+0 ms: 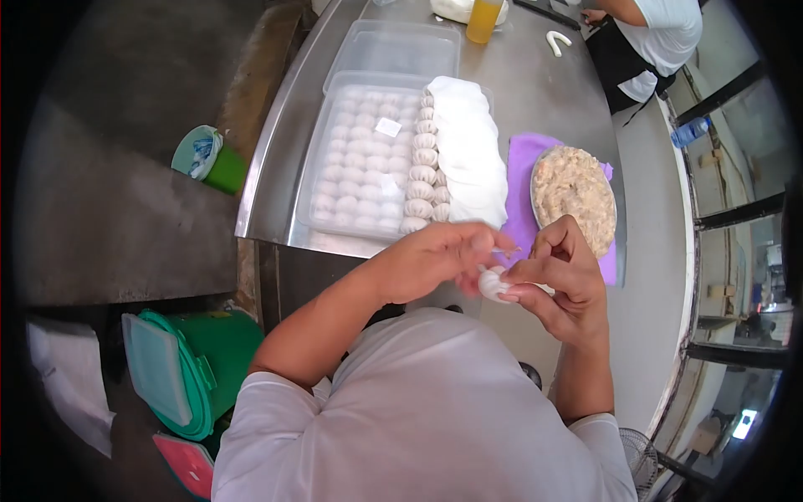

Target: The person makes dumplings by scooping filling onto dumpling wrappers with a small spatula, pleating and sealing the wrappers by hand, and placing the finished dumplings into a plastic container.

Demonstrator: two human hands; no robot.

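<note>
A small pleated white dumpling [492,284] is held between my hands, just off the table's near edge. My right hand [562,280] pinches it with thumb and fingers. My left hand [443,261] is beside it, its fingertips blurred and a thin utensil partly showing there. Beyond my hands, rows of pleated dumplings [420,186] lie next to a white cloth [470,151]. A lidded clear container [318,188] with many dumplings is on their left. A bowl of chunky filling [575,197] rests on a purple cloth [520,184] to the right.
The steel table [280,159] also bears an empty clear tray [393,50], a bottle of yellow liquid [483,21] and a white hooked object [557,42]. A co-worker [661,38] stands at the far right. Green bins [226,170] and a lidded green bucket [226,356] are at left.
</note>
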